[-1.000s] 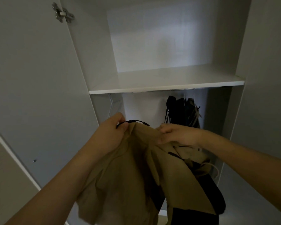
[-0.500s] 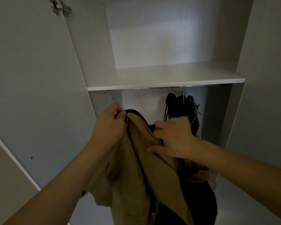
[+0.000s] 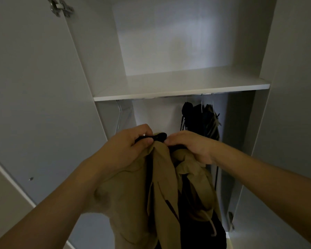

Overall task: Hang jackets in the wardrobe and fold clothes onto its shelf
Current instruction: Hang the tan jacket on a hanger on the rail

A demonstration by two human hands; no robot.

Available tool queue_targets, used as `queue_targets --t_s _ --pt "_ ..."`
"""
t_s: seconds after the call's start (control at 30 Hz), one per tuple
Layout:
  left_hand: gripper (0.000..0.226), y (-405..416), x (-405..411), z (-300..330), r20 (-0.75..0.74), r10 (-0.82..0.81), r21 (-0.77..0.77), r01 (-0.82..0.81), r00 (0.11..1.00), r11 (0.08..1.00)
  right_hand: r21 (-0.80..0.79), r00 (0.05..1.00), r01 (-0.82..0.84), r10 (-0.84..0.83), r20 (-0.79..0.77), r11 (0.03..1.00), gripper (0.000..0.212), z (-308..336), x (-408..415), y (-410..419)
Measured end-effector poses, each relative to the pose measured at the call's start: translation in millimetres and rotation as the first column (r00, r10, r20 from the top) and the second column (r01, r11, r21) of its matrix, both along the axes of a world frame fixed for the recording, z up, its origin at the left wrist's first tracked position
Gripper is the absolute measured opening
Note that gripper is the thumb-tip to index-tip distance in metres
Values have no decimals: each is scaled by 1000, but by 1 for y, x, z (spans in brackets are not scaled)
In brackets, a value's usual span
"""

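Note:
A tan jacket (image 3: 147, 191) with a dark lining hangs from both my hands in front of the open wardrobe. My left hand (image 3: 126, 146) grips its collar together with a black hanger (image 3: 160, 136) whose top pokes out between the hands. My right hand (image 3: 188, 144) pinches the fabric at the other side of the collar. Both hands are just below the white shelf (image 3: 180, 90), under which the rail runs.
Dark clothes (image 3: 201, 121) hang on wire hangers at the right of the rail. An empty wire hanger (image 3: 119, 115) hangs at the left. The left door (image 3: 34, 87) stands open with a hinge (image 3: 59, 6) at top. The right door (image 3: 294, 105) is also open.
Both hands have come closer together at the jacket's collar. The right hand moved from the jacket's front up to the hanger top, and the jacket now hangs straighter.

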State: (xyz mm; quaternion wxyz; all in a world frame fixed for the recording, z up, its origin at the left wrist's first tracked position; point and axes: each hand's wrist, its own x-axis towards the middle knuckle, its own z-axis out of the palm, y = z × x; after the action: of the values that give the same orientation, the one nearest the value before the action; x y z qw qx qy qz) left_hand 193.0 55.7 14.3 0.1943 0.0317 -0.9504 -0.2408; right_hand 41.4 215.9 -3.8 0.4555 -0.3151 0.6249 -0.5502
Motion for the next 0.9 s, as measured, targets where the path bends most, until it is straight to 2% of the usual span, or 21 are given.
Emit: queue_targets --t_s 0.1,0.33,0.43,0.53,0.73,0.9 --pt "13 -3 0 -2 39 -20 -33 21 999 999 -12 997 -44 43 -68 999 52 -1 1 -2" --pt "14 -6 0 -9 59 -35 23 34 998 999 14 977 -75 76 -201 997 36 -4 -6 -2" --pt "13 -4 -3 -13 28 18 -62 -16 999 998 22 919 -102 103 -382 995 18 -2 -5 0" --pt "12 -2 -8 -14 -5 46 -141 -46 999 989 38 826 -85 92 -557 996 15 -2 -4 -1" --pt "12 2 -15 -20 42 34 -263 -22 999 965 141 773 -147 203 -600 979 25 -8 -14 -2" --pt "12 -3 -13 -21 90 30 -293 -3 996 956 133 860 -134 182 -477 982 27 -18 -34 5"
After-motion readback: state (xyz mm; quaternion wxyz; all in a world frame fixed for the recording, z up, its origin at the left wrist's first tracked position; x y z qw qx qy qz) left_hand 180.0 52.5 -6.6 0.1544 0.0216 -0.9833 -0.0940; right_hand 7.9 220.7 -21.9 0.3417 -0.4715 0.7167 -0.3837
